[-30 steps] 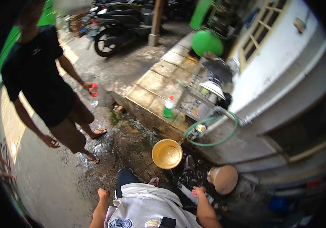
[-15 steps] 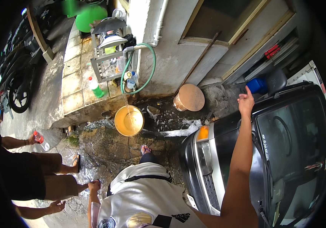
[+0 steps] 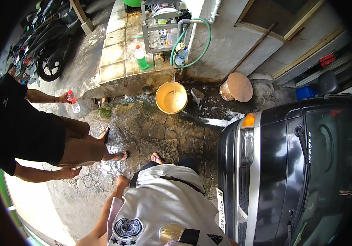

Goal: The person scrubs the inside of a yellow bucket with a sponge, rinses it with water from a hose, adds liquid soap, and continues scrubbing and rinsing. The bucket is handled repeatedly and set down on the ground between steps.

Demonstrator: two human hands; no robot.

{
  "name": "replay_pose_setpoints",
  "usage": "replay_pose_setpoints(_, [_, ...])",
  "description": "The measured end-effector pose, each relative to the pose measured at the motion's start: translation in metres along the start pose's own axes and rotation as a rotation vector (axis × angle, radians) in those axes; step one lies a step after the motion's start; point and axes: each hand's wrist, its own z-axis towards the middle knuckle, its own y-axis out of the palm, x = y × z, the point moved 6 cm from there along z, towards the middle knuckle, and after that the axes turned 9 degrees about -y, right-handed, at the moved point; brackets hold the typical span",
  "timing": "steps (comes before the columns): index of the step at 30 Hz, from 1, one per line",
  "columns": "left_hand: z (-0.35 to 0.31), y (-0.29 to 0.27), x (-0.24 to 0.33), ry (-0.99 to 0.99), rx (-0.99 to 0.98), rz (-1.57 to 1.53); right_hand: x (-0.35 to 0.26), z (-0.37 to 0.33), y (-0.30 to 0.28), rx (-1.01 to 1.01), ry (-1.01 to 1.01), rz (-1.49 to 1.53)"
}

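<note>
My left hand (image 3: 122, 180) hangs low beside my white shirt. Its fingers are too foreshortened to read, and no object shows in it. My right hand is out of view. Ahead of me on the wet ground stands a yellow bucket (image 3: 159, 98), with water falling into it from a green hose (image 3: 207, 43). Neither hand touches it. To my left, a person in a black shirt (image 3: 28, 123) grips a clear plastic bottle with a red cap and label (image 3: 73, 101); that person's other hand (image 3: 70, 172) is free.
A black vehicle (image 3: 276, 164) stands close on my right. Ahead is a tiled ledge (image 3: 112, 53) with a bottle of green liquid (image 3: 141, 58) and a grey rack (image 3: 157, 37). A round-topped container (image 3: 239, 87) sits by the wall. Motorcycles (image 3: 48, 61) stand far left.
My right arm, stretched out over the vehicle with the index finger extended, has dropped out of view. The view has turned left, so the scene sits farther right, showing more of the other person.
</note>
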Motion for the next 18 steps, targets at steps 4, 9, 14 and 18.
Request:
replay_pose_setpoints(4, [-0.008,0.059,-0.061,0.014,0.0,0.071,0.031,-0.045,0.016,-0.011,0.021,0.144])
replay_pose_setpoints(9, [-0.006,0.106,-0.081,-0.123,-0.152,-0.009,0.056,-0.039,-0.071,0.147,0.306,1.285])
replay_pose_setpoints(14, [-0.032,0.107,0.002,0.135,0.065,-0.112,0.05,-0.031,-0.197,0.541,0.054,0.973])
replay_pose_setpoints(18, [-0.079,0.115,0.044,0.243,0.059,-0.245,0.055,-0.052,-0.18,0.482,0.018,1.061])
